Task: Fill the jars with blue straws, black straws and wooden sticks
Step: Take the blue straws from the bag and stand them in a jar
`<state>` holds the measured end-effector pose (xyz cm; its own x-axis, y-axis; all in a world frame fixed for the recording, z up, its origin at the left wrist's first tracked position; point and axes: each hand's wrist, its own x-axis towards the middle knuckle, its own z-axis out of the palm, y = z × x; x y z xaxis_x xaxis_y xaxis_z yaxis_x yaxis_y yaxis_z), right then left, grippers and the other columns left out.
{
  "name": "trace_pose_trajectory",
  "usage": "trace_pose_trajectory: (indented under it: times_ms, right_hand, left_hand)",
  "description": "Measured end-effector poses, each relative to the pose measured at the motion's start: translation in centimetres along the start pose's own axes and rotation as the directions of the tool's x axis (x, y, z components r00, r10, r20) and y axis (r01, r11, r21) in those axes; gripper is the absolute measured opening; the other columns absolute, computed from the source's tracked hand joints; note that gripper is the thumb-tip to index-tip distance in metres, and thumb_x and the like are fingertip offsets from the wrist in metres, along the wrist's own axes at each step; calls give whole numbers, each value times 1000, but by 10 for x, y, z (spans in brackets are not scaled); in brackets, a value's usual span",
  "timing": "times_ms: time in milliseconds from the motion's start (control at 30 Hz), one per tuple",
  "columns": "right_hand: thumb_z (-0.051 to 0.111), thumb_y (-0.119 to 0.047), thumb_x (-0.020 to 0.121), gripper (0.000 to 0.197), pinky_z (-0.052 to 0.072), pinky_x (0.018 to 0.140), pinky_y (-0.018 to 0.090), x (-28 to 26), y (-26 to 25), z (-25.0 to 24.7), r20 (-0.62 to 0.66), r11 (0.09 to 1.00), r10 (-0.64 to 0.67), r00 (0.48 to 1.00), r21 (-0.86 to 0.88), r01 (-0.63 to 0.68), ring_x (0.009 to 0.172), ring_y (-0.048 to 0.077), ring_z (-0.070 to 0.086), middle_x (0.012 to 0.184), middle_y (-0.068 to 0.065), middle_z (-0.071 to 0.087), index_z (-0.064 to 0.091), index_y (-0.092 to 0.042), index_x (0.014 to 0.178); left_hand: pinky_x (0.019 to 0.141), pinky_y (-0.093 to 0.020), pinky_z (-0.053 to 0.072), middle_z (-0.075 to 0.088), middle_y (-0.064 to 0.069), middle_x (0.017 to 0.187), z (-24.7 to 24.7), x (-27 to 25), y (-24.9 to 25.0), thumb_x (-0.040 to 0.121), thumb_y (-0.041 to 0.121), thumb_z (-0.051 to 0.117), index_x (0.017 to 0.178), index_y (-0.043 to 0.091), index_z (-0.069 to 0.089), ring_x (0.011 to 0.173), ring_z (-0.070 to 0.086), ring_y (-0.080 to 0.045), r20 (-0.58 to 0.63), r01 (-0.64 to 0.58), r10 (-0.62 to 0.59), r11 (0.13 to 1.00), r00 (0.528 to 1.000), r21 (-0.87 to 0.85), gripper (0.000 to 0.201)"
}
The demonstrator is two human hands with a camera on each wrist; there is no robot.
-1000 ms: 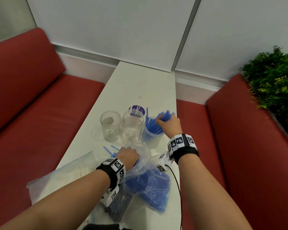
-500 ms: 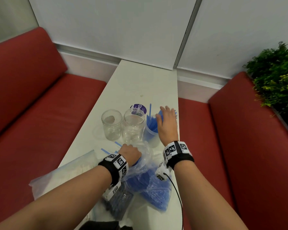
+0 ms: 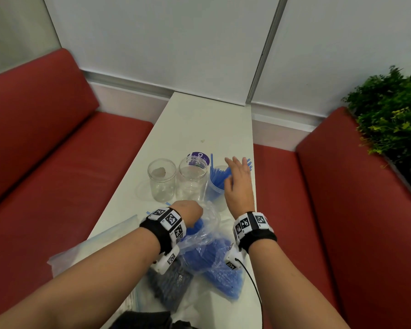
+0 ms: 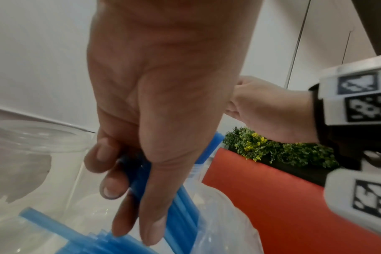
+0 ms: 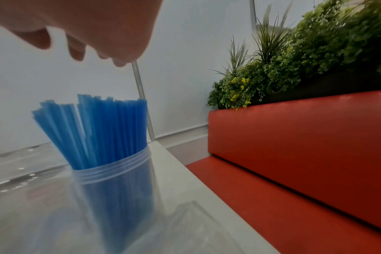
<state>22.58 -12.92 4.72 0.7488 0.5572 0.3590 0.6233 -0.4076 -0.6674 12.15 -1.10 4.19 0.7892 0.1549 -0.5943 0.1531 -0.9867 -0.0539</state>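
Note:
Three clear jars stand in a row on the white table (image 3: 199,119). The left jar (image 3: 161,180) and the middle jar (image 3: 191,179) hold no straws. The right jar (image 3: 215,186) (image 5: 115,185) is packed with upright blue straws (image 5: 98,130). My right hand (image 3: 237,181) (image 5: 93,34) hovers just above those straws with straight fingers, holding nothing. My left hand (image 3: 188,212) (image 4: 154,137) grips a bunch of blue straws (image 4: 180,202) at the mouth of a clear plastic bag (image 3: 211,255) of blue straws. A bag of black straws (image 3: 171,283) lies under my left wrist.
A clear bag (image 3: 100,243) with pale contents lies at the table's near left. A purple lid (image 3: 198,156) sits behind the middle jar. Loose blue straws (image 3: 211,160) lie by the jars. Red benches (image 3: 45,174) flank the narrow table; a green plant (image 3: 389,119) stands at right.
My right hand has let go of the blue straws in the right jar, opened its fingers and lifted slightly above them. My left hand stays on the straws in the bag.

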Motion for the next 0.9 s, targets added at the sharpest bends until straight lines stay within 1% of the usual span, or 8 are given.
trace_pose_trajectory:
  times_ms: [100, 200, 267, 400, 533, 700, 800, 900]
  right_hand:
    - [43, 7, 91, 46, 42, 113, 33, -19, -13, 6, 227, 987, 70, 971, 126, -100, 125, 21, 57, 131, 10, 66, 66, -13, 125]
    - [51, 3, 89, 49, 46, 108, 38, -36, -20, 17, 603, 977, 131, 787, 56, -205, 121, 21, 61, 131, 7, 66, 60, -13, 135]
    - [61, -2, 87, 52, 46, 108, 38, -46, -19, 24, 677, 976, 160, 719, 2, -219, 123, 22, 59, 134, 8, 64, 55, -12, 137]
    - [71, -14, 89, 54, 48, 101, 35, -57, -19, 36, 607, 969, 211, 766, -27, -245, 117, 24, 62, 131, 9, 65, 53, -13, 140]
    - [69, -20, 94, 20, 50, 86, 33, -56, -20, 41, 529, 954, 236, 815, 33, -298, 97, 25, 66, 107, 11, 73, 68, -12, 113]
    - [61, -19, 99, 4, 43, 70, 9, -56, -24, 41, 477, 908, 229, 849, 209, -363, 75, 3, 59, 88, -1, 69, 65, -20, 98]
    - [53, -21, 104, 11, 44, 79, 21, -54, -28, 41, 462, 884, 232, 856, 266, -383, 79, 10, 61, 87, 2, 69, 62, -16, 102]
    - [52, -23, 105, 11, 43, 74, 21, -52, -32, 40, 470, 870, 224, 854, 298, -392, 72, 1, 60, 88, 5, 69, 61, -18, 106]
  left_hand:
    - [90, -36, 52, 64, -14, 122, -6, -8, -7, 93, 6, 60, 121, 3, 63, 109, 64, -30, -85, -9, 0, 995, 996, -96, 28]
    - [88, -34, 52, 67, -13, 117, -17, -16, -9, 92, 1, 60, 120, 4, 64, 105, 66, -28, -134, -48, 32, 992, 990, -118, 29]
    - [82, -31, 51, 70, -13, 111, -25, -22, -9, 91, 1, 60, 114, 3, 68, 101, 68, -28, -132, -58, 39, 988, 990, -143, 24]
    - [71, -27, 47, 72, -13, 100, -39, -35, -17, 88, 1, 65, 107, 3, 72, 91, 69, -26, -183, -89, 55, 978, 982, -188, 20]
    - [63, -23, 45, 72, -9, 94, -48, -45, -23, 83, 5, 71, 102, 6, 72, 79, 66, -21, -263, -137, 67, 956, 963, -259, 19]
    - [57, -17, 45, 67, 1, 83, -54, -52, -34, 78, 1, 72, 105, 11, 69, 68, 65, -14, -371, -223, 53, 874, 927, -431, 29]
    - [60, -16, 48, 70, 1, 87, -56, -56, -43, 75, -1, 71, 112, 18, 64, 67, 65, -8, -437, -293, 23, 774, 899, -562, 42]
    - [63, -16, 52, 70, 0, 90, -55, -58, -51, 73, 0, 75, 112, 22, 63, 67, 68, -8, -469, -342, -11, 669, 883, -660, 46]
